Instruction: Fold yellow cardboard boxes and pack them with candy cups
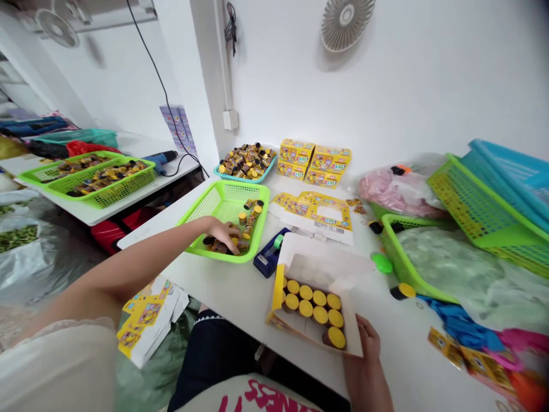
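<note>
My left hand (225,233) reaches into a green plastic basket (257,243). Its fingers curl over small brown jars (247,232) with yellow or black caps; exactly which ones they grip is partly hidden. On the table edge before me rests an open cardboard box (278,297), yellow outside and white inside. Several yellow-capped jars (306,309) stand upright in it in rows, with bare box floor at the front left. At the box's right wall, my right hand (366,343) grips the cardboard with its fingertips along the edge.
A blue tape dispenser (270,254) stands between basket and box. Behind are a heaped jar basket (245,163), stacked yellow boxes (315,163) and flat cartons (321,214). On the right are stacked baskets (493,200) and a loose jar (403,292).
</note>
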A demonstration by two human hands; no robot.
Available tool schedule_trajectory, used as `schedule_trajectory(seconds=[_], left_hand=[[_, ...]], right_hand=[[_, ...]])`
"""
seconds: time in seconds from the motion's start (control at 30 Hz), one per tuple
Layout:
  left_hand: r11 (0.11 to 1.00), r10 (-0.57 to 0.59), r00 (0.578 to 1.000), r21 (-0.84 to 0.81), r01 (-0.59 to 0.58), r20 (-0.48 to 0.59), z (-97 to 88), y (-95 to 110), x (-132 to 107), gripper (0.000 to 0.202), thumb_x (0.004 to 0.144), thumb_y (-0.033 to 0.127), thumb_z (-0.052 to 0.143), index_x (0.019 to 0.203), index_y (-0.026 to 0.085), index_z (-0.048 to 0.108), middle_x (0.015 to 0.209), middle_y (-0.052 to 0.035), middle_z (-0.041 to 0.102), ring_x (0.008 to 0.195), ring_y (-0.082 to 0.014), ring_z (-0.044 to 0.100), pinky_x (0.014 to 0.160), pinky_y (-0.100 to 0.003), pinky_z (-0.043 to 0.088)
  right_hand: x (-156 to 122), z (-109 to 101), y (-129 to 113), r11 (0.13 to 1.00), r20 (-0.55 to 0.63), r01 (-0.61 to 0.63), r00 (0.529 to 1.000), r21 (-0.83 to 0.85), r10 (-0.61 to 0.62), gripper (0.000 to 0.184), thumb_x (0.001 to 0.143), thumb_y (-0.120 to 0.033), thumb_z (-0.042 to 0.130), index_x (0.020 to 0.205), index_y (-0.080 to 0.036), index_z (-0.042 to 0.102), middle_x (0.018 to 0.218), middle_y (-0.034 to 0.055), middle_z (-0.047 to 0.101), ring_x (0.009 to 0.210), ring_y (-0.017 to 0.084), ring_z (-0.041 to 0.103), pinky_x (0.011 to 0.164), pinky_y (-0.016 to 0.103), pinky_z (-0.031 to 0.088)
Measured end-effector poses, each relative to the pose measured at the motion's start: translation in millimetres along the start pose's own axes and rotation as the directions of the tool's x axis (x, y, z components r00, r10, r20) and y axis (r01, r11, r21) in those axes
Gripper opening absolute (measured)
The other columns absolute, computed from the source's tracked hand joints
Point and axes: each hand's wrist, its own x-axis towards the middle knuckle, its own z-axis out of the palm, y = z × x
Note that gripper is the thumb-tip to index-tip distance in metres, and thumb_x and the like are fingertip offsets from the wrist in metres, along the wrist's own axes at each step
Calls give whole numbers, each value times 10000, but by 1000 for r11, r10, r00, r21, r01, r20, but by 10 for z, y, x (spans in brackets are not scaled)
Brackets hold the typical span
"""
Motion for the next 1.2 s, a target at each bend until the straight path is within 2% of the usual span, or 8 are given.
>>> schedule_trajectory(seconds=[0.1, 0.3, 0.57, 0.7, 0.9, 1.03, 1.1, 1.2], left_hand=[[998, -10, 994, 57, 4, 107, 98, 36, -63, 877, 465, 522, 784, 1305, 359, 592, 1486, -113, 398, 1196, -400, 530, 934, -465, 484], [982, -30, 995, 187, 12, 94, 152, 193, -37, 1007, 435, 512, 766, 1396, 371, 498, 1546, -136, 300, 1304, -529, 348, 987, -594, 383], [942, 149, 988, 298, -157, 48, 210, 209, -11, 677, 499, 298, 686, 1174, 258, 697, 1407, -149, 493, 1346, -476, 242, 1019, -570, 317], [937, 234, 972, 267, -224, -7, 246, 133, 15, 645, 474, 283, 681, 1114, 207, 716, 1381, -183, 478, 1307, -459, 315, 1012, -542, 344], [969, 246, 944, 73, -235, -219, 228, 9, -67, 533, 455, 330, 724, 968, 185, 727, 1224, -133, 536, 1278, -419, 378, 1048, -490, 359], [952, 186, 857, -128, -278, -481, 67, -49, -307, 452, 501, 340, 716, 921, 180, 678, 1110, -82, 511, 1173, -328, 471, 1051, -441, 383], [910, 135, 790, -241, -338, -598, 4, -16, -511, 443, 544, 382, 711, 929, 179, 630, 1063, -74, 508, 1073, -290, 524, 1007, -467, 426], [727, 89, 721, -451, -519, -687, 81, 206, -868, 430, 637, 504, 635, 940, 208, 560, 1017, -74, 538, 937, -253, 583, 799, -453, 546]], right_hand=[[10, 53, -22, 979, -45, -92, 994, 183, 102, 474, 871, -617, 447, 1246, -331, 403, 1479, 91, 408, 1380, 280, 414, 1026, 479, 486], [40, 50, 51, 978, -113, -7, 993, 210, 31, 405, 849, -552, 540, 1173, -318, 471, 1369, 52, 490, 1232, 242, 542, 932, 426, 542], [-28, 54, 19, 953, -166, 113, 984, 281, -68, 357, 825, -505, 599, 1110, -327, 481, 1272, 23, 547, 1170, 189, 555, 1030, 441, 447], [-45, 66, -17, 948, -155, 113, 986, 297, -68, 389, 805, -510, 625, 1114, -337, 462, 1252, 20, 549, 1108, 179, 583, 1016, 445, 446], [-35, 10, -94, 943, -136, 112, 988, 314, -72, 344, 821, -469, 618, 1094, -339, 454, 1236, 24, 545, 1025, 169, 612, 910, 419, 500], [66, -170, -201, 935, -200, 172, 973, 311, -113, 332, 795, -424, 643, 1050, -337, 449, 1179, -4, 549, 940, 153, 611, 784, 377, 522], [105, -229, -313, 913, -315, 318, 920, 256, -232, 338, 740, -362, 690, 993, -297, 476, 1100, -6, 569, 881, 154, 604, 737, 367, 520], [40, -162, -570, 760, -469, 648, 690, 59, -552, 339, 678, -205, 727, 955, -243, 536, 1024, 19, 607, 884, 172, 600, 740, 373, 511]])
